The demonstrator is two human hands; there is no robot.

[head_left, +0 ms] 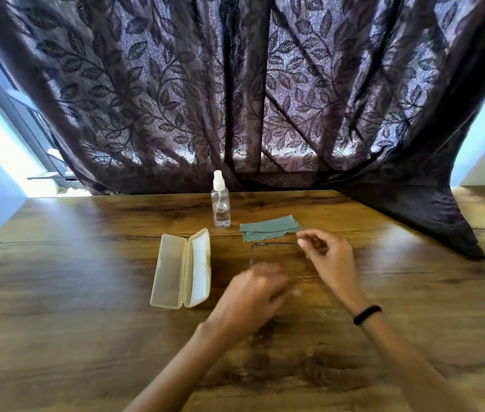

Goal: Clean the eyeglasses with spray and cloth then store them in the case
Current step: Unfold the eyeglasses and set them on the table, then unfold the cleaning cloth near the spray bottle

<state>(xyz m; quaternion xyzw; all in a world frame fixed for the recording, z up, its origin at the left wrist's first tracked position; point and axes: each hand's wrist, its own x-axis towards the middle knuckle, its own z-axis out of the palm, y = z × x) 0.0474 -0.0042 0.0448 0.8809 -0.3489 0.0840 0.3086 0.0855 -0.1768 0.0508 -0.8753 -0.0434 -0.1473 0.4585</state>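
Observation:
Thin-framed eyeglasses point(274, 244) hang just above the wooden table point(86, 292), in front of the folded grey-green cloth point(269, 230). My right hand point(329, 260) pinches the right end of the frame. My left hand point(257, 292) is motion-blurred, and its fingers are curled at the tip of the left temple arm. The lenses are barely visible. A clear spray bottle point(221, 205) with a white nozzle stands upright behind the cloth. The cream-coloured case point(183, 270) lies open to the left of my hands, with nothing inside.
A dark leaf-patterned curtain point(235, 99) hangs along the table's far edge and drapes onto the table at the right point(431, 215). A bright window is at the far left. A black band circles my right wrist point(367, 314).

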